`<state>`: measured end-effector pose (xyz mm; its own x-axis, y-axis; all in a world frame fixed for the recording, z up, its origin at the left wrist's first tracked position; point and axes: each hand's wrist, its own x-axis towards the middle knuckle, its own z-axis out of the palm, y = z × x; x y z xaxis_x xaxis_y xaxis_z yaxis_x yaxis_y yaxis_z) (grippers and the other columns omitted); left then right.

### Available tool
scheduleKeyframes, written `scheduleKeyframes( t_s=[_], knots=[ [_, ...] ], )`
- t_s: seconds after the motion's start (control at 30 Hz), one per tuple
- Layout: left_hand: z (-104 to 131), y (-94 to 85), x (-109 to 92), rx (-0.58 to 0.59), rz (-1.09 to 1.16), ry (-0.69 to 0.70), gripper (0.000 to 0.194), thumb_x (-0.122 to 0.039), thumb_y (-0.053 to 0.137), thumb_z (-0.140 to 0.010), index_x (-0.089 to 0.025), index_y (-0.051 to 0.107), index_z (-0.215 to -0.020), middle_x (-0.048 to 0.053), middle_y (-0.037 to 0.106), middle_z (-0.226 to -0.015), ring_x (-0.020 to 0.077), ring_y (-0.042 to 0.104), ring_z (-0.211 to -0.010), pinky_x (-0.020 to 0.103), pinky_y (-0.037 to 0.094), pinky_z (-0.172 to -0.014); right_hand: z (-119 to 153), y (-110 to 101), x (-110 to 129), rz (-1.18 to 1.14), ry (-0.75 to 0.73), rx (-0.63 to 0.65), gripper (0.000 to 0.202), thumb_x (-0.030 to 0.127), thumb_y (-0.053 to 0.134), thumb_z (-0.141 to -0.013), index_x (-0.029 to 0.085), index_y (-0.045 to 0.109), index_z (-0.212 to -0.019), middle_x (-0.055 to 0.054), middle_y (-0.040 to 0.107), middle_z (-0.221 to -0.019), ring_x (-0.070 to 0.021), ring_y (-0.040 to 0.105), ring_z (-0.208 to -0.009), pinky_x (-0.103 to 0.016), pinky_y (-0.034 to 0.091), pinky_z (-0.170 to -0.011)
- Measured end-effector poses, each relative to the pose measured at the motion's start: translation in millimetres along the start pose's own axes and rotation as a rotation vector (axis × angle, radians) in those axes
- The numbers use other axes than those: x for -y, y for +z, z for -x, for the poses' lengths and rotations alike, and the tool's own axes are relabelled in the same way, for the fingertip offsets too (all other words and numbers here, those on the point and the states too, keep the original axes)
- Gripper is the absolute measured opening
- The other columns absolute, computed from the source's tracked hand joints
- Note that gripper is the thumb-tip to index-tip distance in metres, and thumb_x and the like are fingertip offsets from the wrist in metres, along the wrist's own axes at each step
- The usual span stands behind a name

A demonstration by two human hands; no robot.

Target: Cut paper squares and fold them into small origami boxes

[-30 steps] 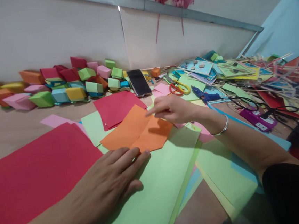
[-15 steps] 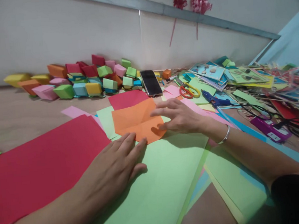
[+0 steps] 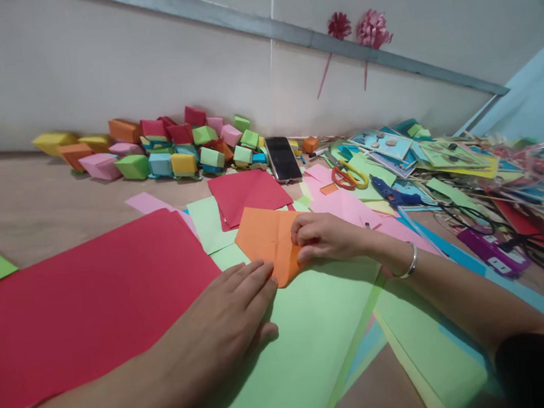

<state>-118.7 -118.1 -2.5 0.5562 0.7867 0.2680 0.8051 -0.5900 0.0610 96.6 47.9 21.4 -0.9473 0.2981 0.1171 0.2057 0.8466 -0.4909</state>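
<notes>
An orange sheet of paper (image 3: 267, 233) with crease lines lies in the middle, on top of a large light green sheet (image 3: 294, 348). My left hand (image 3: 228, 309) rests flat, fingers stretched out, its fingertips on the near left edge of the orange paper. Curled fingers of my right hand (image 3: 320, 235) pinch the paper's right side, which is bent up under them. Part of that side is hidden behind the fingers. A large red sheet (image 3: 94, 302) lies left of the green one, partly under my left forearm.
Several folded paper boxes (image 3: 172, 149) line the wall, with a phone (image 3: 283, 158) beside them. Smaller red paper (image 3: 247, 196) lies behind the orange sheet. Scissors (image 3: 349, 175), a blue glue gun (image 3: 395, 192) and a purple power strip (image 3: 493, 251) with cables are at right.
My right hand has closed from spread fingers into a pinch on the orange paper's right side. The paper has turned and shifted nearer, showing more red paper behind it. The camera view has shifted slightly.
</notes>
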Motion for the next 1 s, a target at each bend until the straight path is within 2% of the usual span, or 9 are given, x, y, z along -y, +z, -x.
scheduleKeyframes(
  t_s=[0.13, 0.3, 0.5, 0.63, 0.7, 0.83, 0.9, 1.0],
  knots=[
    [-1, 6.0, 3, -0.006, -0.013, 0.035, 0.038, -0.023, 0.057, -0.089, -0.008, 0.063, -0.124, 0.020, 0.065, -0.130, 0.0333, 0.059, -0.120, 0.047, 0.048, -0.101, -6, 14, 3, 0.237, 0.121, -0.104, 0.030, 0.034, 0.073, -0.084, 0.015, 0.057, -0.068, -0.004, 0.056, -0.083, -0.0148, 0.050, -0.075, -0.026, 0.038, -0.065],
    [-2, 6.9, 3, 0.003, -0.014, 0.014, 0.036, -0.025, 0.052, -0.092, -0.011, 0.064, -0.123, 0.019, 0.065, -0.130, 0.0329, 0.060, -0.120, 0.048, 0.049, -0.099, -10, 25, 4, 0.420, 0.145, -0.172, 0.032, 0.039, 0.072, -0.084, 0.015, 0.058, -0.068, -0.004, 0.053, -0.078, -0.0159, 0.042, -0.073, -0.028, 0.033, -0.063],
    [-3, -1.7, -3, -0.037, -0.060, 0.037, 0.031, -0.023, 0.052, -0.092, -0.007, 0.065, -0.115, 0.021, 0.068, -0.121, 0.0329, 0.065, -0.107, 0.045, 0.053, -0.089, -9, 23, 7, 0.379, 0.189, -0.151, 0.030, 0.038, 0.074, -0.083, 0.015, 0.058, -0.071, -0.003, 0.052, -0.081, -0.0152, 0.043, -0.075, -0.026, 0.033, -0.063],
    [-6, -11.1, -6, -0.020, -0.023, 0.000, 0.020, -0.022, 0.052, -0.092, -0.013, 0.066, -0.102, 0.016, 0.070, -0.112, 0.0290, 0.064, -0.102, 0.041, 0.052, -0.088, -10, 22, 7, 0.334, 0.222, -0.144, 0.031, 0.038, 0.076, -0.081, 0.015, 0.057, -0.073, -0.003, 0.052, -0.082, -0.0151, 0.044, -0.075, -0.025, 0.034, -0.063],
    [-7, -14.5, -7, -0.017, 0.011, -0.014, 0.016, -0.022, 0.054, -0.092, -0.015, 0.064, -0.102, 0.014, 0.069, -0.111, 0.0278, 0.062, -0.104, 0.040, 0.050, -0.089, -11, 22, 7, 0.319, 0.224, -0.149, 0.031, 0.038, 0.077, -0.080, 0.016, 0.057, -0.072, -0.002, 0.052, -0.081, -0.0152, 0.045, -0.076, -0.025, 0.034, -0.063],
    [-11, -13.5, -6, 0.013, -0.005, 0.004, 0.034, -0.029, 0.063, -0.087, -0.016, 0.059, -0.118, 0.013, 0.067, -0.111, 0.0270, 0.061, -0.090, 0.039, 0.048, -0.076, -12, 22, 7, 0.313, 0.236, -0.141, 0.032, 0.038, 0.078, -0.079, 0.016, 0.057, -0.072, -0.002, 0.052, -0.082, -0.0153, 0.045, -0.077, -0.026, 0.033, -0.062],
    [-12, -9.1, -4, 0.034, -0.037, 0.014, 0.038, -0.032, 0.066, -0.085, -0.018, 0.060, -0.119, 0.011, 0.067, -0.110, 0.0267, 0.059, -0.085, 0.039, 0.045, -0.071, -14, 22, 7, 0.317, 0.248, -0.132, 0.032, 0.038, 0.077, -0.079, 0.016, 0.056, -0.071, -0.002, 0.052, -0.081, -0.0154, 0.045, -0.077, -0.026, 0.033, -0.062],
    [-10, -1.7, -1, 0.004, -0.055, 0.021, 0.040, -0.036, 0.065, -0.085, -0.020, 0.060, -0.121, 0.010, 0.066, -0.115, 0.0279, 0.057, -0.092, 0.040, 0.042, -0.076, -15, 20, 9, 0.325, 0.278, -0.105, 0.034, 0.039, 0.078, -0.079, 0.016, 0.055, -0.070, -0.002, 0.052, -0.081, -0.0158, 0.045, -0.078, -0.026, 0.032, -0.062]
  ],
)
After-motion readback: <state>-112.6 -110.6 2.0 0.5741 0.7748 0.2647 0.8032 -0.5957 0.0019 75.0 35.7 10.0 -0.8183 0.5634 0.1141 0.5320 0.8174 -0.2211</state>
